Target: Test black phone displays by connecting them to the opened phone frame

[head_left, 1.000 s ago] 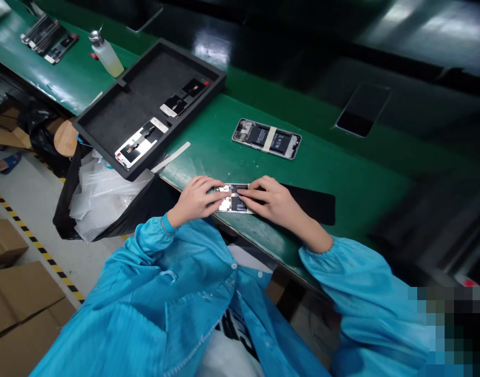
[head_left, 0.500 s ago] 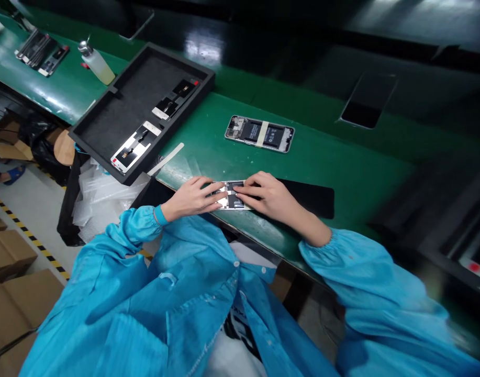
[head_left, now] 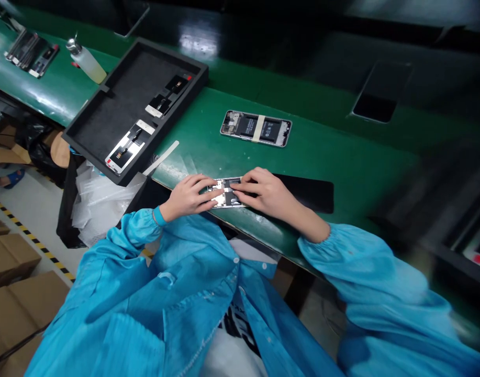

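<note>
View shifted, left hand [head_left: 189, 198], right hand [head_left: 265, 193] on one phone [head_left: 232, 200], one taped phone [head_left: 271, 130]

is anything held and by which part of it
The left hand touches the left end of the open phone, the right hand the part right of that. Whether they grip or only press it cannot be told.

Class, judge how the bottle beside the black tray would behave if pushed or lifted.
The bottle would probably tip if pushed near its cap, being tall and narrow. Once down, its rounded body might roll. The yellowish liquid inside likely adds weight and could slosh.
</note>
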`<control>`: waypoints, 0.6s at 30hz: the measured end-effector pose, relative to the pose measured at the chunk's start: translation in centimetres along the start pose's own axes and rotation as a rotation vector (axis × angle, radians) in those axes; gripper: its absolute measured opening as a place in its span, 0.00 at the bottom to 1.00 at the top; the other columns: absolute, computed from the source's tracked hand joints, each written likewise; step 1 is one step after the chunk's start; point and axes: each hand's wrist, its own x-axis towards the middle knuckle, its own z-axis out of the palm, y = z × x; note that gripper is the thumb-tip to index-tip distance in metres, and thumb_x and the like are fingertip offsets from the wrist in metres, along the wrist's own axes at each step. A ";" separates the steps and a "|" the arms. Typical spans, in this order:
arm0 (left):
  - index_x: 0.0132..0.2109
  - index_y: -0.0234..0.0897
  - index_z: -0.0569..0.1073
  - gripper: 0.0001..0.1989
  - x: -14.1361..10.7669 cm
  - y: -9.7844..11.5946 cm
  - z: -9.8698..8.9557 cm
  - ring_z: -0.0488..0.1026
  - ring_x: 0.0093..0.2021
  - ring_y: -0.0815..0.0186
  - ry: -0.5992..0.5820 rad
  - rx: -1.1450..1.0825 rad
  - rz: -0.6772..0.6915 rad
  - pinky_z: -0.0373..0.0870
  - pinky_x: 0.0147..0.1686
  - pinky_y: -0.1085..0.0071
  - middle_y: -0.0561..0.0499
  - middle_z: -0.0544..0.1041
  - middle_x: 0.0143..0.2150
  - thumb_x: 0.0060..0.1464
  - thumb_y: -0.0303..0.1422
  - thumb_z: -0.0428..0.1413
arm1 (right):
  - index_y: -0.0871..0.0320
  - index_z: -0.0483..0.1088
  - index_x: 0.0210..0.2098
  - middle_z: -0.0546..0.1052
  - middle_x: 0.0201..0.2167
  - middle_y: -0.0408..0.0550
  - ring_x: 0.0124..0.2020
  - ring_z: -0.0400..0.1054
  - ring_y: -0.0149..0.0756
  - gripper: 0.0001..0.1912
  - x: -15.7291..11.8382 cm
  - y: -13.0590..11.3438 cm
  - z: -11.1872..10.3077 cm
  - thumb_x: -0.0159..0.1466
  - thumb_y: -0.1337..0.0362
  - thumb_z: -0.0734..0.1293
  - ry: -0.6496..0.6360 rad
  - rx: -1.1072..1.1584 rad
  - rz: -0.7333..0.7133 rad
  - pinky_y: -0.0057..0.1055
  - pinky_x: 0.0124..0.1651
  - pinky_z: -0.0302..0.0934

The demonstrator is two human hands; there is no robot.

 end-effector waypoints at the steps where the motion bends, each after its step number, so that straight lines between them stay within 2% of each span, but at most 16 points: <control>1: 0.63 0.45 0.75 0.18 0.0 0.0 -0.1 0.78 0.54 0.56 -0.002 0.011 0.016 0.80 0.54 0.54 0.44 0.81 0.55 0.70 0.41 0.56 | 0.60 0.83 0.49 0.77 0.36 0.53 0.38 0.70 0.42 0.14 0.0 0.0 0.0 0.75 0.60 0.67 0.001 0.005 0.002 0.41 0.41 0.65; 8: 0.64 0.45 0.74 0.19 0.0 -0.1 -0.1 0.76 0.53 0.55 -0.139 0.037 -0.001 0.74 0.61 0.46 0.43 0.79 0.57 0.71 0.41 0.53 | 0.57 0.83 0.49 0.77 0.37 0.54 0.39 0.69 0.43 0.13 -0.1 -0.2 0.0 0.74 0.60 0.67 0.005 0.024 0.021 0.41 0.41 0.65; 14: 0.64 0.43 0.74 0.19 0.3 -0.6 -0.2 0.76 0.53 0.55 -0.149 0.041 0.070 0.77 0.59 0.49 0.43 0.79 0.57 0.72 0.41 0.53 | 0.58 0.83 0.51 0.77 0.38 0.55 0.40 0.69 0.43 0.15 0.1 -0.4 -0.4 0.75 0.60 0.65 -0.025 0.018 0.002 0.41 0.42 0.66; 18: 0.64 0.45 0.73 0.20 0.1 -0.9 -0.1 0.77 0.56 0.54 -0.197 -0.017 0.033 0.76 0.62 0.45 0.42 0.77 0.61 0.71 0.43 0.52 | 0.56 0.82 0.52 0.77 0.39 0.55 0.40 0.69 0.44 0.16 0.1 -0.1 -0.5 0.76 0.58 0.63 -0.079 0.005 0.015 0.43 0.43 0.67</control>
